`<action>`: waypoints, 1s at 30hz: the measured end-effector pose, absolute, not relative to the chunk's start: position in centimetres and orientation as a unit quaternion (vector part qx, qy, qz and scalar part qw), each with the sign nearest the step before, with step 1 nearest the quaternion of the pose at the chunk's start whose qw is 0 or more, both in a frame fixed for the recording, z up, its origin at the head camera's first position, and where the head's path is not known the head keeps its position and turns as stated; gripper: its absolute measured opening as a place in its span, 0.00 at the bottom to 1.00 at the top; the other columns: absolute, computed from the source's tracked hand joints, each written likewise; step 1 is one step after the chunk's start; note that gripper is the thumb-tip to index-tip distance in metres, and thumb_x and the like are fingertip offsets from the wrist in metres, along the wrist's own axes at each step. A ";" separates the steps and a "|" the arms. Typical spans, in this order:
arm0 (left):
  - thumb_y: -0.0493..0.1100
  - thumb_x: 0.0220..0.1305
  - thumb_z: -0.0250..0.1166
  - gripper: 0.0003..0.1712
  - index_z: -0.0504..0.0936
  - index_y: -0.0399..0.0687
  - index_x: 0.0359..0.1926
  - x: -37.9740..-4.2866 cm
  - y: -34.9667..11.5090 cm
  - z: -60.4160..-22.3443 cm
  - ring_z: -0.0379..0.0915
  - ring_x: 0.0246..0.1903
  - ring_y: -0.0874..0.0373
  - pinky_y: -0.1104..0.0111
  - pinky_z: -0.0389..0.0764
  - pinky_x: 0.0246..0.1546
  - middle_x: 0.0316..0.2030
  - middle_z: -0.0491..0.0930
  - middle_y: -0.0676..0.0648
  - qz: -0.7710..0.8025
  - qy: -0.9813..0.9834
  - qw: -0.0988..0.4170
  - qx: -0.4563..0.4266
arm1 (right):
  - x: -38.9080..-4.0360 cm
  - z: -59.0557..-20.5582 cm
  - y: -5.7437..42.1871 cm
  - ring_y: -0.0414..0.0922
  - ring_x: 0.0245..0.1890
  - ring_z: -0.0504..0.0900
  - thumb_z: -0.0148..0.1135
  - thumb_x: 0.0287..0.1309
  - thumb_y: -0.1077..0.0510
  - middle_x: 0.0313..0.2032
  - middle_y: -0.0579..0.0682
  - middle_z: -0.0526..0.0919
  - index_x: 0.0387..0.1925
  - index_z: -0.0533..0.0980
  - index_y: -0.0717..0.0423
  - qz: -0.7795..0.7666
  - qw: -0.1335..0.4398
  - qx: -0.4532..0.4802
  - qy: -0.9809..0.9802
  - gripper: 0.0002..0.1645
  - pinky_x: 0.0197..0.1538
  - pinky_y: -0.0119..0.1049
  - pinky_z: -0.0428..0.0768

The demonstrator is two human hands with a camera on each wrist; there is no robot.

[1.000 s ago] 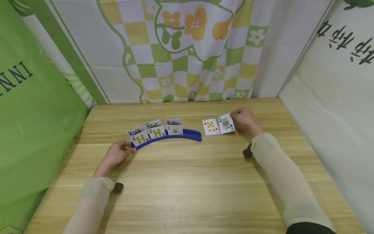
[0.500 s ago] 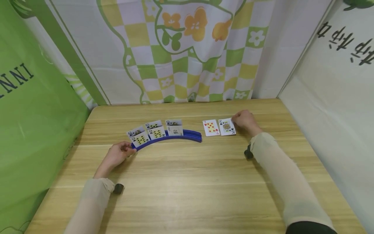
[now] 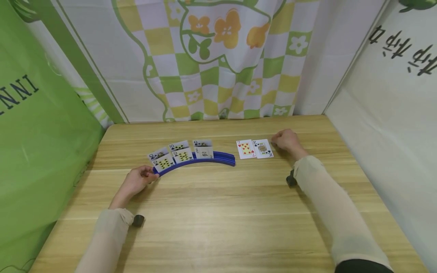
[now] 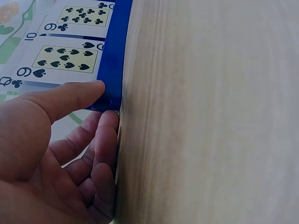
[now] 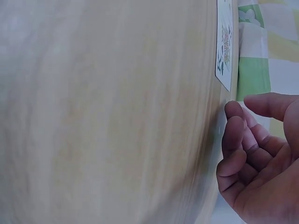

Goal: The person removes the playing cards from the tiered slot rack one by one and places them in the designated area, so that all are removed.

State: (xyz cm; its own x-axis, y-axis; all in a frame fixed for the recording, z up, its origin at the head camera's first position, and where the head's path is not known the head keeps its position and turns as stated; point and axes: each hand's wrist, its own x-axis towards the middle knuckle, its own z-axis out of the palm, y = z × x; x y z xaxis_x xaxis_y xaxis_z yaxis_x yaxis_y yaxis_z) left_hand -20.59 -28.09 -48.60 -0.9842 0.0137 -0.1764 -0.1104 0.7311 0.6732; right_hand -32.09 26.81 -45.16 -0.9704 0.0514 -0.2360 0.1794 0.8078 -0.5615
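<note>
My left hand pinches the left end of a curved blue card holder; in the left wrist view its thumb lies on top of the end. Playing cards stand in the holder in three front-and-back pairs, among them a spade card nearest the thumb and a club card beyond it. To the right of the holder, a seven of hearts and a black-suit king lie face up, side by side, edges meeting. Just right of the king is my right hand, fingers loosely curled around nothing.
Everything rests on a wood-grain table. A checked, flowered curtain hangs along its back edge. Green fabric borders the left side, and a white sheet with dark lettering borders the right.
The king, tilted in my right fingers a second ago, has come down flat, straightened and shifted left against the seven. My right hand has let go of it. The left hand stays put.
</note>
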 end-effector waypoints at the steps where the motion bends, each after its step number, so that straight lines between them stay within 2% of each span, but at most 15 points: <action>1: 0.53 0.64 0.69 0.22 0.80 0.40 0.48 -20.6 -28.1 -48.6 0.74 0.31 0.58 0.68 0.74 0.32 0.35 0.82 0.45 0.366 0.926 0.085 -0.026 | -32.1 -45.2 26.8 0.50 0.40 0.76 0.57 0.68 0.51 0.42 0.58 0.83 0.46 0.81 0.63 -0.305 0.106 0.063 0.944 0.19 0.39 0.35 0.72; 5: 0.53 0.64 0.69 0.21 0.80 0.40 0.47 -20.6 -28.0 -48.7 0.74 0.30 0.58 0.69 0.74 0.31 0.35 0.82 0.46 0.368 0.926 0.083 -0.024 | -32.0 -45.4 26.9 0.47 0.37 0.76 0.56 0.68 0.51 0.38 0.56 0.82 0.46 0.82 0.62 -0.321 0.100 0.066 0.939 0.18 0.35 0.33 0.72; 8: 0.53 0.64 0.69 0.21 0.80 0.40 0.47 -20.7 -28.0 -48.7 0.74 0.30 0.58 0.69 0.75 0.31 0.35 0.82 0.46 0.369 0.925 0.082 -0.024 | -32.0 -45.5 26.9 0.48 0.37 0.77 0.55 0.67 0.52 0.41 0.58 0.83 0.49 0.81 0.62 -0.332 0.091 0.062 0.937 0.20 0.36 0.33 0.73; 14: 0.53 0.64 0.69 0.22 0.80 0.40 0.48 -20.6 -28.0 -48.6 0.74 0.31 0.58 0.69 0.74 0.31 0.36 0.82 0.45 0.370 0.924 0.086 -0.027 | -31.7 -44.9 26.4 0.56 0.52 0.77 0.52 0.69 0.51 0.57 0.64 0.80 0.56 0.78 0.62 -0.343 0.095 0.041 0.934 0.24 0.51 0.44 0.77; 17: 0.53 0.64 0.69 0.22 0.80 0.40 0.48 -20.6 -28.0 -48.6 0.74 0.31 0.57 0.69 0.74 0.31 0.36 0.82 0.45 0.371 0.924 0.085 -0.029 | -31.7 -44.6 26.0 0.59 0.57 0.76 0.52 0.69 0.50 0.59 0.64 0.79 0.56 0.79 0.61 -0.343 0.086 0.032 0.935 0.24 0.59 0.51 0.75; 20: 0.53 0.64 0.69 0.22 0.80 0.40 0.48 -20.5 -28.0 -48.6 0.74 0.31 0.57 0.69 0.75 0.31 0.36 0.82 0.45 0.370 0.924 0.088 -0.030 | -31.6 -44.5 25.6 0.59 0.58 0.77 0.53 0.68 0.50 0.57 0.63 0.81 0.55 0.79 0.61 -0.345 0.074 0.025 0.935 0.23 0.62 0.52 0.73; 30: 0.53 0.64 0.69 0.21 0.80 0.41 0.47 -20.5 -28.0 -48.5 0.73 0.31 0.58 0.69 0.74 0.31 0.35 0.82 0.46 0.371 0.924 0.088 -0.033 | -31.4 -43.8 24.4 0.54 0.49 0.82 0.50 0.72 0.50 0.49 0.61 0.85 0.56 0.77 0.60 -0.381 0.083 0.010 0.921 0.23 0.51 0.43 0.79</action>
State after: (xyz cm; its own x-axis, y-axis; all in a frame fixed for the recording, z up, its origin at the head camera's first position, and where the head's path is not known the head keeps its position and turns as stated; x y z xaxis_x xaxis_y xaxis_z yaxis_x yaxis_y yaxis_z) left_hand -20.53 -27.98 -48.49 -0.9825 0.0036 -0.1864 -0.1264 0.7221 0.6801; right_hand -31.39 24.42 -43.77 -0.9861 -0.0450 -0.1601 0.0813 0.7091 -0.7004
